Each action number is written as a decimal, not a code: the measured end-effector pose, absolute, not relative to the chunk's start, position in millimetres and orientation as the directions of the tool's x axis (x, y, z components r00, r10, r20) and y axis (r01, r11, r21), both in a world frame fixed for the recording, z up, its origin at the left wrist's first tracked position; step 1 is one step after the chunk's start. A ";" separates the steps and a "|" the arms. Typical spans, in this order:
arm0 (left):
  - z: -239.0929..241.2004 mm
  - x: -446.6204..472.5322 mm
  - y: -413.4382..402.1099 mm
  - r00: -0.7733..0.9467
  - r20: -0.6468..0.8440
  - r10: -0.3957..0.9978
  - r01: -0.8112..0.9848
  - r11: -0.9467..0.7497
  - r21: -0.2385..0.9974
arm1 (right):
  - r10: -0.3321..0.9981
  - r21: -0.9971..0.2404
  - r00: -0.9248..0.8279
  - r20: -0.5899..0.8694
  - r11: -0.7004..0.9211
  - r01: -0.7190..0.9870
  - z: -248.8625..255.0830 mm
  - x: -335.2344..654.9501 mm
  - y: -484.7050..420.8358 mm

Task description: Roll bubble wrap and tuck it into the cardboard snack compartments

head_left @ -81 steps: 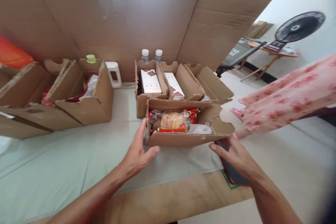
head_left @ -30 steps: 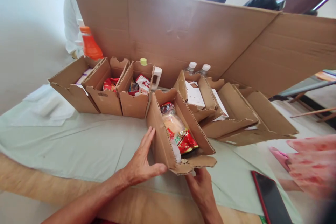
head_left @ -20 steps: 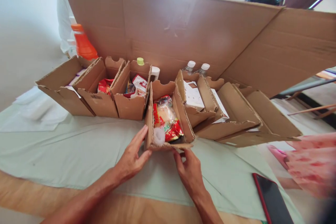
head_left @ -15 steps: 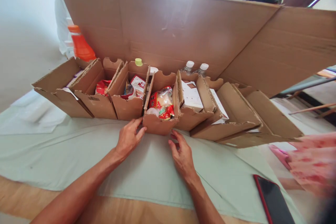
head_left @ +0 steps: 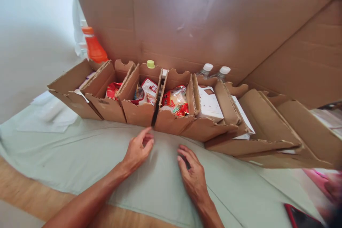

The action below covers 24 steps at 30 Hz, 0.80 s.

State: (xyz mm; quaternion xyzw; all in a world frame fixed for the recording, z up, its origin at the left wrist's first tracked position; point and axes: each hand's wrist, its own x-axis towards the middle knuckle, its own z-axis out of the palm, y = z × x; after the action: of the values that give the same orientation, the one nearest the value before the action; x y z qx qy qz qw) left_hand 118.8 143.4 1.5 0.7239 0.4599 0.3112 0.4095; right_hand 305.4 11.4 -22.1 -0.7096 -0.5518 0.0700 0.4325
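A row of open cardboard boxes stands on a pale green cloth [head_left: 98,164]. My left hand [head_left: 139,148] hovers low over the cloth, its fingers apart and empty, close to the dark gap left of the middle cardboard box [head_left: 171,123]. That box holds a red and clear snack packet [head_left: 176,100]. To the right, my right hand [head_left: 192,171] rests near the cloth with its fingers loosely curved, thumb apart, and nothing in it. Beside the middle box, another cardboard box [head_left: 205,130] contains a white carton [head_left: 210,103]. Neither hand touches a box.
Behind the boxes rises a tall cardboard panel [head_left: 187,25]. An orange bottle [head_left: 94,48] stands at the left, and two white-capped clear bottles [head_left: 207,69] stand behind the row. A red-edged phone [head_left: 301,217] lies at the lower right. Crumpled white plastic [head_left: 50,114] lies at the left.
Both hands have drawn back from the middle box, which now stands against the box on its right. The view has turned left, so everything appears farther right.
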 end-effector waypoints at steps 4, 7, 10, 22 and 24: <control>-2.6 62.2 113.3 0.446 0.087 0.891 0.377 -0.275 0.885 | 0.894 -0.724 0.268 0.359 0.086 0.684 39.9 271.3 29.7; -1.8 27.3 92.9 0.402 0.108 0.909 0.371 -0.270 0.888 | 0.916 -0.664 0.156 0.370 0.144 0.734 85.0 244.4 70.9; 2.4 2.9 81.0 0.359 0.147 0.922 0.355 -0.280 0.892 | 0.939 -0.554 0.153 0.309 0.046 0.831 108.0 230.4 123.5; 5.8 -54.8 64.1 0.232 0.319 0.919 0.320 -0.382 0.867 | 0.941 -0.499 0.101 0.323 0.078 0.863 113.3 205.4 58.7; 7.0 -59.5 60.3 0.197 0.296 0.935 0.336 -0.348 0.875 | 0.939 -0.536 0.067 0.338 0.134 0.834 113.2 213.7 10.1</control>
State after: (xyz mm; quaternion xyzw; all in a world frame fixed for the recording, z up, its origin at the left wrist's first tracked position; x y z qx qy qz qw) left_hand -59.5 60.3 7.0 0.6943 0.4575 0.4383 0.3413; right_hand 213.7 10.1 113.2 -0.6533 -0.6783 0.0802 0.3267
